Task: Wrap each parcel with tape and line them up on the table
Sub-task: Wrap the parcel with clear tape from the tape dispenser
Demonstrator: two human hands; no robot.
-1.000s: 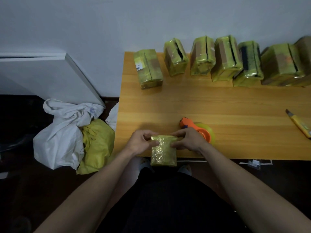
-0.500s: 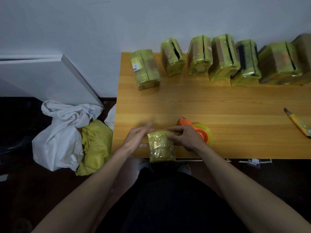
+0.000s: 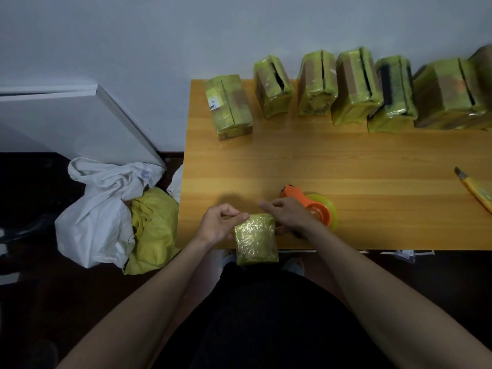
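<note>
A small parcel covered in yellow-green tape sits at the near edge of the wooden table, overhanging it. My left hand grips its upper left corner with curled fingers. My right hand holds its upper right side, fingers curled over the top edge. Just behind my right hand lies the orange tape dispenser with a yellow-green roll. Several wrapped parcels stand in a row along the table's far edge; the leftmost carries a barcode label.
A yellow utility knife lies near the table's right edge. Left of the table, on the dark floor, are a white sack and a yellow bag. A white board leans against the wall.
My left hand, which had opened beside the parcel half a second ago, has closed on its upper left corner again. The parcel has shifted slightly toward me.
</note>
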